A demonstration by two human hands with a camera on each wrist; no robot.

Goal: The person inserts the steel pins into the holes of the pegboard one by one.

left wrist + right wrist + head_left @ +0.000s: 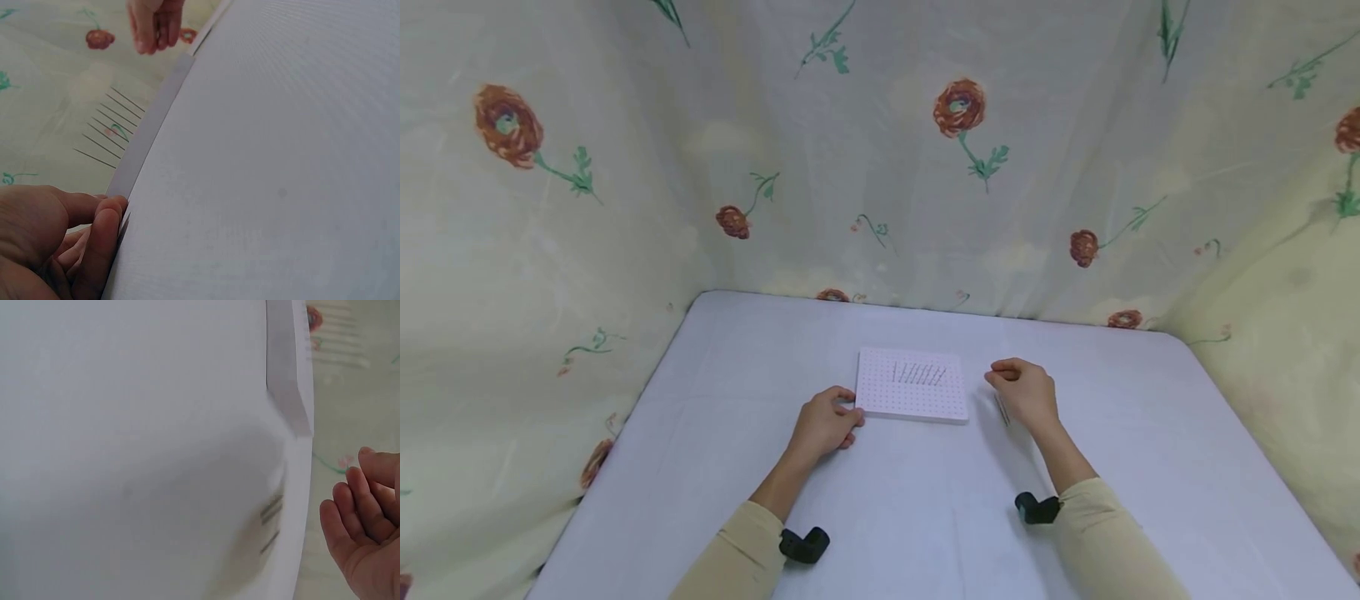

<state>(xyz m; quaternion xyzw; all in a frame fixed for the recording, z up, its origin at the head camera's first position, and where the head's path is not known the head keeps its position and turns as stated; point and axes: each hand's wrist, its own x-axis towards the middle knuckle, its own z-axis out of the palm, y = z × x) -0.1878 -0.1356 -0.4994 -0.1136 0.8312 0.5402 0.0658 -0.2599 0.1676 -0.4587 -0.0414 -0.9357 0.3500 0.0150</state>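
Observation:
A white pegboard (910,400) with a grid of small holes lies on the table. Several thin dark pins (917,374) stand in a row in its holes; the left wrist view shows these pins (103,131) from the side. My left hand (824,423) holds the board's near left corner, thumb at the front edge and forefinger along the left side. Right of the board, my right hand (1024,395) is raised over the table with loosely bent fingers, and nothing shows between them in the right wrist view. Below it lie loose thin pins (270,542).
A white cloth covers the table (880,517). Behind and at both sides hangs a pale curtain (880,150) printed with red flowers. Each wrist wears a black camera, the left camera (805,545) and the right camera (1037,507) both close over the cloth.

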